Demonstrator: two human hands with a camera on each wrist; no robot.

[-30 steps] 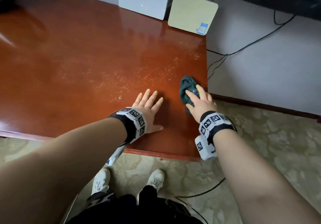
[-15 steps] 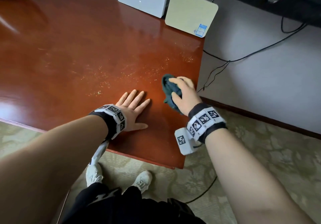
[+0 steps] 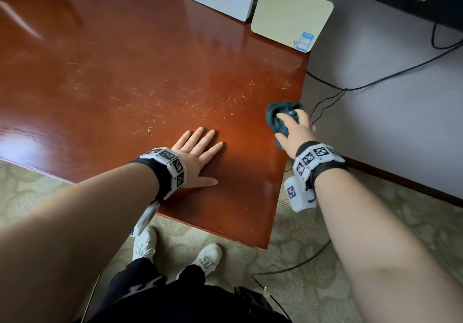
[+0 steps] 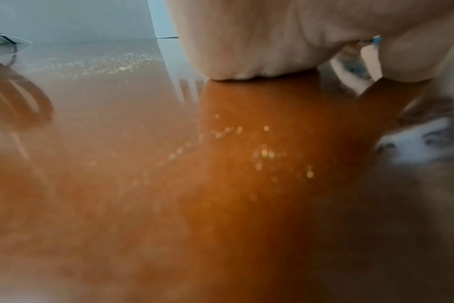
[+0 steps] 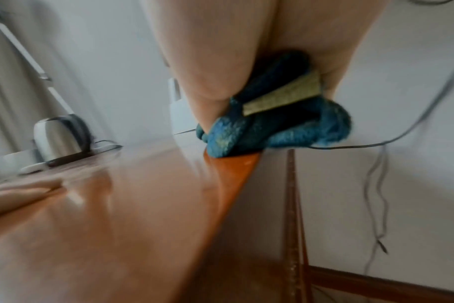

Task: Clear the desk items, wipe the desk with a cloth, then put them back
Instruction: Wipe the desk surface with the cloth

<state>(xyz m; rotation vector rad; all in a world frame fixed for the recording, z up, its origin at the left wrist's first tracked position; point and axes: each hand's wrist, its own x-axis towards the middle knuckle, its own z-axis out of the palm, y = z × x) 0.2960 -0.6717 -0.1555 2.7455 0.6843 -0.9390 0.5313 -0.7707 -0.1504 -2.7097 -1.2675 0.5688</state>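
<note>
Wiping near counter (image 3: 130, 54) right edge | right hand (image 3: 297, 132) is gripping bunched cloth (image 3: 275, 118) | left hand (image 3: 198, 157) is lying spread flat | cloth is looking soft, light; bunch it in the palm.

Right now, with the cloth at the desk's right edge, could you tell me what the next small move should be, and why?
Probably sweep the cloth leftward across the band of pale specks. The right hand holds it bunched at the desk edge, the specks lie just left of it, and the left hand rests flat below them, out of the path.
</note>
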